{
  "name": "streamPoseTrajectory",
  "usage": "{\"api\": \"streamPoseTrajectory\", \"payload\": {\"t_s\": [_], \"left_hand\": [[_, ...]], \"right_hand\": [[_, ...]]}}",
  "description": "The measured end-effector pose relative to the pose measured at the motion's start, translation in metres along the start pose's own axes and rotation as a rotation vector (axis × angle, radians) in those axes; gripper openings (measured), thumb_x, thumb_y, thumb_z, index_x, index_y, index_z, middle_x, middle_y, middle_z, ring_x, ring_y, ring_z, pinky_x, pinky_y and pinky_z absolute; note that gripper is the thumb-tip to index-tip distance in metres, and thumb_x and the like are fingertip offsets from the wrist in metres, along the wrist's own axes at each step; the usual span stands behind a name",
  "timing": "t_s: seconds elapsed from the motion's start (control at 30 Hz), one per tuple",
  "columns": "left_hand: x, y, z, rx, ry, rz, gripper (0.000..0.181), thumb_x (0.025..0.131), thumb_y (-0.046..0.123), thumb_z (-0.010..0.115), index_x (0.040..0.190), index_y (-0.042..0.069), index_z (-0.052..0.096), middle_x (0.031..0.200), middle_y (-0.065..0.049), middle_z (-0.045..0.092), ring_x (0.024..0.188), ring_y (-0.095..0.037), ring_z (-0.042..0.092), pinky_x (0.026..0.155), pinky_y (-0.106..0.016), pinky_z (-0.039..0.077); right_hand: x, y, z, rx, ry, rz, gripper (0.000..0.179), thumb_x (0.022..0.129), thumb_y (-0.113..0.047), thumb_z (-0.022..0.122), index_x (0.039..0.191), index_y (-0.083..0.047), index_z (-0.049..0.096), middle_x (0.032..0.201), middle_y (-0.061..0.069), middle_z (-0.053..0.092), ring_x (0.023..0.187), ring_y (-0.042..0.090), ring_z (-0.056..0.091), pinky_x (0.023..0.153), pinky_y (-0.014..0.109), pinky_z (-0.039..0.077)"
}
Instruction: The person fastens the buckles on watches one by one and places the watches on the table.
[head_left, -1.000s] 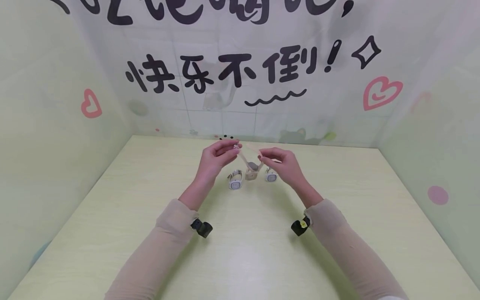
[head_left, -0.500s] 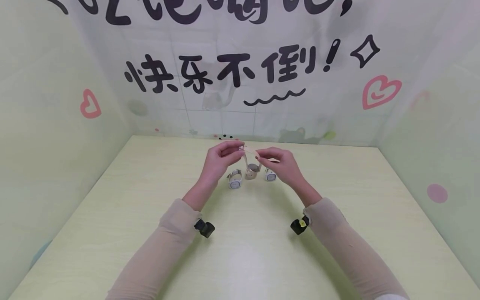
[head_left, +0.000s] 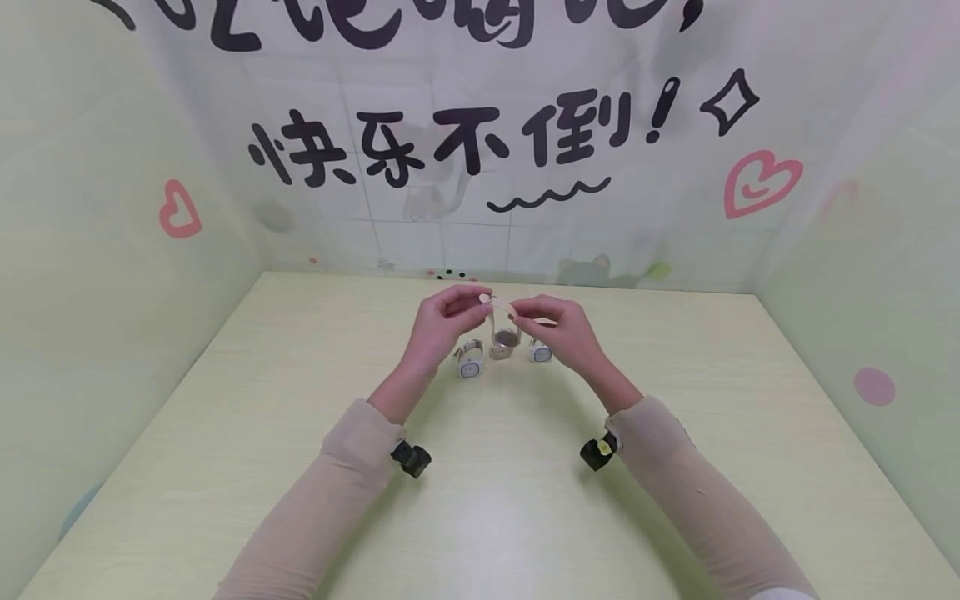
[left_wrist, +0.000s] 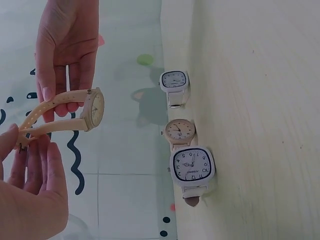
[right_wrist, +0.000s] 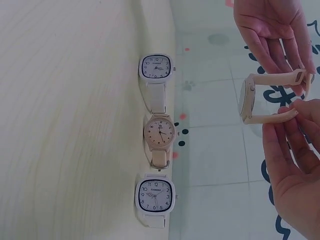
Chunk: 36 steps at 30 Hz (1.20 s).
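Both hands hold a beige wristwatch (right_wrist: 248, 100) with a round face above the table; its case hangs below the fingers in the head view. My left hand (head_left: 438, 329) pinches the buckle end of the strap. My right hand (head_left: 558, 329) pinches the other strap half, which has a row of holes in the left wrist view. The two strap halves meet at my left fingertips in that view. Whether the strap passes through the buckle I cannot tell.
Three watches stand in a row on the pale table (head_left: 480, 500): a white square one (head_left: 470, 367) at left, a beige round one (right_wrist: 160, 132) in the middle and another white square one (head_left: 541, 352) at right. A printed curtain (head_left: 480, 242) hangs behind.
My left hand has moved slightly right, closer to my right hand. The strap ends have come together, so the strap now curves into a loop. The three standing watches stay put.
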<state>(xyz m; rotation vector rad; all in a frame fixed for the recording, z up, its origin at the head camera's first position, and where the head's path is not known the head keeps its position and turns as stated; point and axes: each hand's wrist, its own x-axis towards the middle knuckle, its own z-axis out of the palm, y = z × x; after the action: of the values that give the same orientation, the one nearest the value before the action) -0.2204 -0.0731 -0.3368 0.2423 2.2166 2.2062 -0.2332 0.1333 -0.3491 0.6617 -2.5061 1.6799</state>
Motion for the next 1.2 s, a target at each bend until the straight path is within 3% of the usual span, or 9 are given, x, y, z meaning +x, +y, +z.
{"api": "streamPoseTrajectory", "payload": {"t_s": [0.13, 0.43, 0.73, 0.9, 1.03, 1.2], "left_hand": [[-0.001, 0.001, 0.002, -0.014, 0.009, 0.011, 0.03, 0.093, 0.012, 0.07, 0.122, 0.003, 0.067, 0.103, 0.002, 0.072, 0.092, -0.004, 0.069, 0.098, -0.041, 0.056], [-0.003, 0.001, 0.007, 0.009, 0.016, 0.034, 0.028, 0.092, 0.012, 0.071, 0.118, 0.003, 0.067, 0.095, 0.009, 0.069, 0.09, -0.005, 0.066, 0.088, -0.023, 0.058], [-0.002, 0.0, 0.008, 0.073, 0.055, 0.059, 0.026, 0.092, 0.014, 0.072, 0.117, 0.006, 0.069, 0.11, -0.008, 0.071, 0.095, -0.007, 0.066, 0.088, -0.02, 0.055], [-0.002, -0.002, 0.011, 0.138, 0.067, 0.089, 0.024, 0.091, 0.015, 0.073, 0.113, 0.006, 0.07, 0.11, -0.013, 0.073, 0.098, -0.016, 0.068, 0.088, -0.024, 0.056], [-0.001, -0.006, 0.016, 0.195, 0.07, 0.121, 0.023, 0.09, 0.015, 0.075, 0.11, 0.006, 0.071, 0.108, -0.014, 0.074, 0.1, -0.022, 0.071, 0.09, -0.028, 0.059], [-0.001, -0.01, 0.023, 0.272, 0.084, 0.151, 0.017, 0.09, 0.012, 0.073, 0.106, 0.004, 0.072, 0.105, -0.013, 0.074, 0.1, -0.024, 0.071, 0.088, -0.029, 0.06]], "right_hand": [[-0.002, -0.003, 0.001, -0.01, -0.012, 0.017, 0.026, 0.096, -0.011, 0.066, 0.119, 0.001, 0.07, 0.118, 0.017, 0.072, 0.106, 0.027, 0.068, 0.096, 0.041, 0.057], [-0.005, -0.005, 0.005, -0.023, -0.025, 0.022, 0.025, 0.095, -0.011, 0.067, 0.118, 0.0, 0.07, 0.113, 0.017, 0.073, 0.103, 0.028, 0.07, 0.095, 0.042, 0.058], [-0.003, -0.009, 0.004, -0.025, -0.018, 0.017, 0.026, 0.095, -0.012, 0.068, 0.119, -0.002, 0.07, 0.116, 0.017, 0.073, 0.104, 0.029, 0.07, 0.096, 0.042, 0.058], [-0.002, -0.021, 0.002, -0.051, 0.09, -0.034, 0.024, 0.094, -0.012, 0.07, 0.115, -0.001, 0.07, 0.112, 0.017, 0.073, 0.104, 0.029, 0.07, 0.093, 0.039, 0.059], [-0.001, -0.034, 0.004, -0.152, 0.139, -0.132, 0.018, 0.093, -0.012, 0.071, 0.107, -0.001, 0.071, 0.105, 0.015, 0.073, 0.102, 0.027, 0.071, 0.09, 0.036, 0.06], [0.001, -0.048, 0.008, -0.407, 0.121, -0.175, 0.015, 0.091, -0.018, 0.074, 0.095, -0.003, 0.072, 0.096, 0.011, 0.072, 0.096, 0.025, 0.069, 0.085, 0.035, 0.061]]}}
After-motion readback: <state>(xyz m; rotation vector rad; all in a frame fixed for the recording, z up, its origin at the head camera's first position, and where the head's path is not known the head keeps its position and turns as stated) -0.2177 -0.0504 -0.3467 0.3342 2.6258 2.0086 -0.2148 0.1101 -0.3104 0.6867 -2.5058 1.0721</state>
